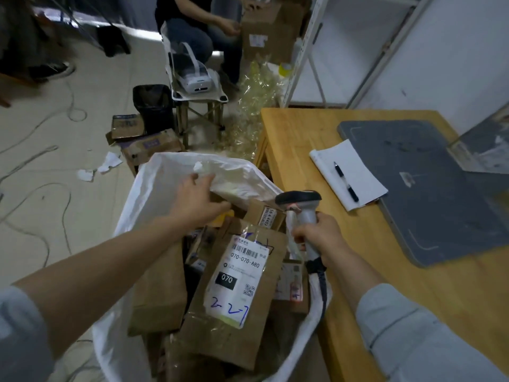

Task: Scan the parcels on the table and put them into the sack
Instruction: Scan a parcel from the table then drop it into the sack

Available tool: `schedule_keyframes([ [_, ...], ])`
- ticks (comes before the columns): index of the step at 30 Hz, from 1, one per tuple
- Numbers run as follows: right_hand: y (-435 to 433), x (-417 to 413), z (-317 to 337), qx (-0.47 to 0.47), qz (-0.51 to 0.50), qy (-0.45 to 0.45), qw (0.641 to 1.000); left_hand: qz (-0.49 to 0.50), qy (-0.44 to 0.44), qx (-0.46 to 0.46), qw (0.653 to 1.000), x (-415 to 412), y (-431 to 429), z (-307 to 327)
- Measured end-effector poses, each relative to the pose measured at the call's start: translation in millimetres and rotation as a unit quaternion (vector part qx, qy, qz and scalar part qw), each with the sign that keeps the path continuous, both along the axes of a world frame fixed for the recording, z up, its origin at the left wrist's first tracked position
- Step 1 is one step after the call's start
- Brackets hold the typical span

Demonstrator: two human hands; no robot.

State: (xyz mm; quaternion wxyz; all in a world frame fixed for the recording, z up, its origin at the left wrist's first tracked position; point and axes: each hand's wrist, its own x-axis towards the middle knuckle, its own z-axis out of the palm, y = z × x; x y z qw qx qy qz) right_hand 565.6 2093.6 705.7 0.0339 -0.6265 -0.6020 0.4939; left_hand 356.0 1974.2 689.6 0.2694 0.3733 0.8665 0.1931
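A white woven sack [143, 194] stands open on the floor left of the wooden table [316, 133]. Several brown cardboard parcels fill it; the top one [234, 299] carries a white label reading 070-070-A80. My left hand [198, 199] reaches over the sack and holds a white soft plastic parcel [239, 183] at its edge, above the boxes. My right hand [319, 238] grips the handle of a grey barcode scanner [300, 208] beside the table's edge, its black head pointing left towards the sack.
On the table lie a white notepad [358, 188] with a black pen [345, 181] and a grey mat [429, 188]. Beyond the sack are flattened boxes [143, 142], a black bin [153, 106], a folding stool with a white device [197, 81], cables and a seated person [192, 28].
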Motion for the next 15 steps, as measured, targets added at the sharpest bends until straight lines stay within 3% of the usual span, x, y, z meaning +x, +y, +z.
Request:
schedule_keyframes([
  [3, -10.2, 25.9, -2.1, 0.004, -0.031, 0.024, 0.999, -0.152, -0.048, -0.099, 0.982, 64.6, -11.8, 13.5],
  [6, -17.8, 46.2, -2.1, 0.005, -0.050, 0.039, 0.998, -0.266, 0.029, -0.197, 0.943, 102.0, -21.8, -11.9],
  [8, -23.7, 56.1, -0.3, 0.007, -0.051, 0.040, 0.998, -0.281, 0.059, -0.217, 0.933, 101.9, -26.8, -30.3],
  [15, -42.7, 89.8, 8.9, -0.026, -0.117, 0.108, 0.987, -0.281, 0.045, -0.218, 0.934, 91.7, -36.9, -38.8],
])
